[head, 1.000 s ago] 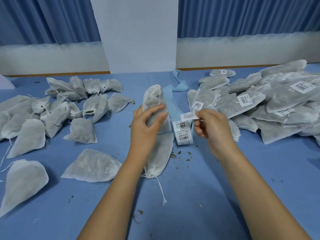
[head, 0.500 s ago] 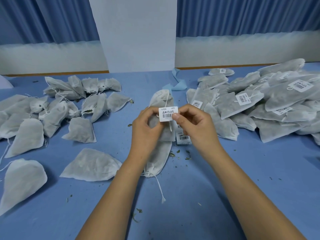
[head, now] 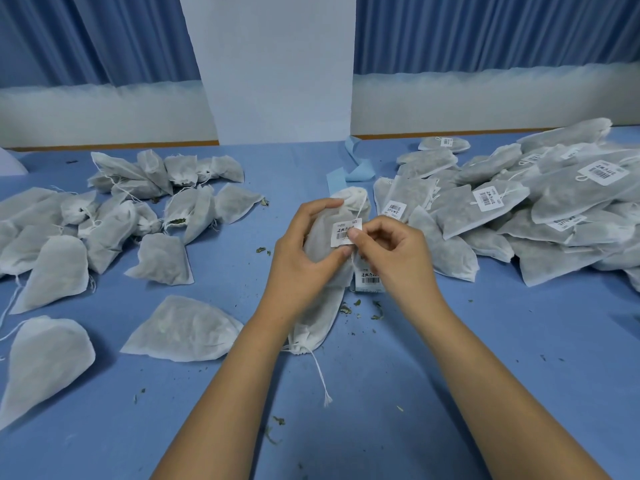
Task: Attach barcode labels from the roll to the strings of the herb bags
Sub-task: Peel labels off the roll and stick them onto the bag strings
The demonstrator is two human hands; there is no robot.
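Two white herb bags lie end to end at the table's middle; the far bag (head: 353, 199) has its string running down to a white barcode label (head: 343, 230). My right hand (head: 391, 251) pinches that label from the right, thumb over its barcode. My left hand (head: 304, 251) curls round the bag and touches the label's lower left edge. The near bag (head: 322, 317) trails a loose string (head: 320, 375) toward me. The label strip (head: 369, 278) lies just under my right hand, partly hidden.
Unlabelled bags (head: 110, 220) are heaped on the left, two more (head: 180, 330) lying near my left arm. Labelled bags (head: 519, 209) are piled on the right. Blue backing paper (head: 356, 168) curls behind the hands. Herb crumbs (head: 360, 310) dot the blue tablecloth.
My right hand peeled a label off the strip and brought it left to the held bag's string. Both hands have closed in on the label, now pressed lower against the bag.
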